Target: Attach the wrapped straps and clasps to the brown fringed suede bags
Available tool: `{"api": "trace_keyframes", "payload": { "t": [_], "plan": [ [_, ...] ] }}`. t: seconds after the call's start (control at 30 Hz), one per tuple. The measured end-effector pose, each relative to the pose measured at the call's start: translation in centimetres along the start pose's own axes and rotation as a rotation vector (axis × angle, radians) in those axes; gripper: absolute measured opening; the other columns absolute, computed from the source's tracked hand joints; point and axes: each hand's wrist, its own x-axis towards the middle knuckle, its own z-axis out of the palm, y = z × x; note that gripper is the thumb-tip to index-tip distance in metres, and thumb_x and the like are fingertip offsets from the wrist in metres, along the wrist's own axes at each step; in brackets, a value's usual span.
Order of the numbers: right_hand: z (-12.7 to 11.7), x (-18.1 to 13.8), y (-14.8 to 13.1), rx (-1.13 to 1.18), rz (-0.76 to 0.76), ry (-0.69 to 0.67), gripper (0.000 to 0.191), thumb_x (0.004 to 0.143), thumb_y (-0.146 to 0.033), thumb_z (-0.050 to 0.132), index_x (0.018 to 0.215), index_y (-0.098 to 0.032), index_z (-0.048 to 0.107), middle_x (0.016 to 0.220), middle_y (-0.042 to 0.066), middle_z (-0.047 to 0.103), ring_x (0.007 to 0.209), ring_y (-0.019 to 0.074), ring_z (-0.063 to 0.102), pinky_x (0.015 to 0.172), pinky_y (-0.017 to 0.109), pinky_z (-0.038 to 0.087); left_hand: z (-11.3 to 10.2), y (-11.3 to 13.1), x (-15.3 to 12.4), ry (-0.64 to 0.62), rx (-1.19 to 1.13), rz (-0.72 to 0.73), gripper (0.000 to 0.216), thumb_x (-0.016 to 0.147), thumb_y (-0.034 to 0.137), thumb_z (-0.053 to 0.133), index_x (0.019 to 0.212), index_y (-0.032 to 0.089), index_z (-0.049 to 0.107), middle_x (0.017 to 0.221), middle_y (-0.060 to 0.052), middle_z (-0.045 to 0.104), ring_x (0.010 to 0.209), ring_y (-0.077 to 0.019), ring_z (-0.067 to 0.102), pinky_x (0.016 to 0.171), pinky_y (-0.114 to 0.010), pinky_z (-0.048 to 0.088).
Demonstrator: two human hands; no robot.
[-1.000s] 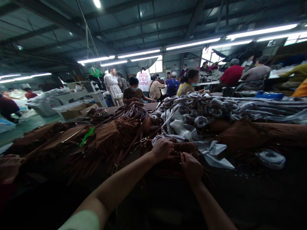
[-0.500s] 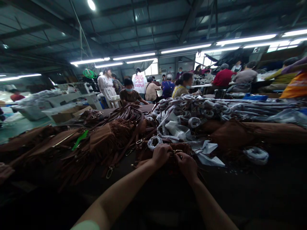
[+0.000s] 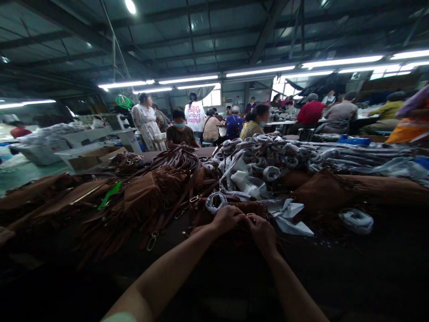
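Observation:
My left hand (image 3: 228, 218) and my right hand (image 3: 262, 230) meet over a dark brown fringed bag (image 3: 252, 208). Both are closed, thumbs and fingers pinched together with the fingertips nearly touching. A gold-coloured metal fitting showed between them half a second ago; the fingers now cover most of that spot. Just beyond my left hand lies a coiled strap in pale wrapping (image 3: 216, 202). Brown straps with gold hooks (image 3: 152, 242) lie to the left. Crumpled white wrapping (image 3: 291, 217) sits right of my right hand.
Brown fringed bags (image 3: 152, 185) cover the table's left side, with a green strip (image 3: 110, 195) among them. Wrapped straps (image 3: 268, 150) are heaped behind my hands. Another wrapped coil (image 3: 357, 220) lies at right. A co-worker (image 3: 181, 129) sits across the table.
My fingers have closed in over the gold-coloured fitting, which is now mostly hidden. The co-worker's hand at the left edge has moved mostly out of view.

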Motion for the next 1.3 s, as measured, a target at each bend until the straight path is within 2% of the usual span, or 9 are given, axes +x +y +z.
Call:
{"api": "trace_keyframes", "payload": {
  "t": [0.1, 0.2, 0.33, 0.47, 0.6, 0.7, 1.0, 1.17, 1.3],
  "plan": [
    [0.0, 0.0, 0.1, 0.0, -0.025, 0.008, 0.029, 0.087, -0.042, 0.045, 0.095, -0.029, 0.07, 0.099, 0.001, 0.072, 0.083, 0.0175, 0.067, 0.065, 0.024, 0.04, -0.5, 0.5, 1.0, -0.061, 0.002, -0.162, 0.031, 0.082, 0.041, 0.052, 0.087, 0.02, 0.074, 0.08, -0.004, 0.071, 0.074, -0.0165, 0.062, 0.065, -0.025, 0.044],
    [0.0, 0.1, 0.3, 0.006, -0.065, 0.004, 0.029, 0.088, -0.04, 0.045, 0.096, -0.029, 0.07, 0.098, 0.001, 0.072, 0.084, 0.017, 0.067, 0.066, 0.024, 0.041, -0.6, 0.9, 2.3, -0.117, 0.0, -0.312, 0.027, 0.073, 0.04, 0.061, 0.084, 0.021, 0.076, 0.076, -0.003, 0.07, 0.071, -0.0163, 0.062, 0.059, -0.024, 0.043],
    [-0.3, 0.3, 0.4, -0.002, -0.064, -0.012, 0.029, 0.087, -0.041, 0.046, 0.097, -0.028, 0.071, 0.096, 0.003, 0.072, 0.084, 0.0181, 0.067, 0.066, 0.024, 0.041, -0.9, 1.3, 3.7, -0.184, -0.071, -0.406, 0.025, 0.059, 0.039, 0.072, 0.073, 0.019, 0.076, 0.062, -0.001, 0.065, 0.061, -0.0147, 0.058, 0.053, -0.022, 0.04],
    [-0.9, -0.8, -0.1, 0.055, -0.06, 0.038, 0.028, 0.088, -0.038, 0.047, 0.095, -0.027, 0.071, 0.095, 0.003, 0.072, 0.086, 0.0162, 0.066, 0.071, 0.022, 0.042, -0.7, 1.6, 3.6, -0.205, -0.147, -0.364, 0.017, 0.056, 0.032, 0.071, 0.056, 0.016, 0.069, 0.047, 0.0, 0.055, 0.051, -0.0128, 0.051, 0.048, -0.022, 0.036],
    [-0.2, -0.6, 0.0, 0.05, -0.066, 0.054, 0.023, 0.085, -0.038, 0.053, 0.095, -0.027, 0.072, 0.095, 0.002, 0.072, 0.087, 0.0161, 0.066, 0.071, 0.022, 0.041, 0.5, -0.6, 4.1, -0.227, -0.164, -0.33, 0.024, 0.059, 0.038, 0.064, 0.048, 0.016, 0.063, 0.041, 0.002, 0.048, 0.046, -0.0139, 0.048, 0.046, -0.023, 0.031],
    [0.4, -0.1, 0.5, 0.019, -0.026, 0.05, 0.023, 0.083, -0.04, 0.056, 0.096, -0.029, 0.071, 0.095, 0.0, 0.072, 0.088, 0.0171, 0.066, 0.072, 0.023, 0.041, 1.3, -2.1, 4.6, -0.253, -0.174, -0.313, 0.028, 0.06, 0.042, 0.062, 0.05, 0.016, 0.065, 0.043, 0.001, 0.051, 0.046, -0.0151, 0.049, 0.045, -0.024, 0.029],
    [0.7, 0.2, 0.5, 0.062, -0.009, 0.037, 0.019, 0.081, -0.039, 0.06, 0.092, -0.03, 0.072, 0.096, -0.002, 0.073, 0.087, 0.0162, 0.066, 0.071, 0.022, 0.042, 2.0, -2.9, 4.6, -0.253, -0.385, -0.352, 0.035, 0.052, 0.047, 0.067, 0.059, 0.012, 0.07, 0.054, -0.004, 0.063, 0.054, -0.0178, 0.054, 0.05, -0.025, 0.036],
    [0.2, 0.2, 0.4, 0.106, 0.032, 0.034, 0.022, 0.078, -0.039, 0.061, 0.091, -0.025, 0.071, 0.092, 0.002, 0.073, 0.084, 0.0179, 0.066, 0.071, 0.024, 0.043, 2.4, -2.7, 4.3, -0.159, -0.336, -0.289, 0.033, 0.06, 0.047, 0.06, 0.066, 0.014, 0.067, 0.062, -0.003, 0.065, 0.063, -0.0204, 0.059, 0.056, -0.026, 0.041],
    [-1.5, 0.2, 1.1, 0.315, -0.034, -0.05, 0.029, 0.07, -0.023, 0.065, 0.099, -0.022, 0.066, 0.089, 0.001, 0.071, 0.077, 0.0145, 0.064, 0.065, 0.021, 0.045, 1.9, -1.2, 3.2, -0.021, -0.34, -0.204, 0.036, 0.068, 0.052, 0.056, 0.076, 0.017, 0.063, 0.07, -0.002, 0.066, 0.07, -0.0216, 0.061, 0.062, -0.028, 0.044]
  ]
}}
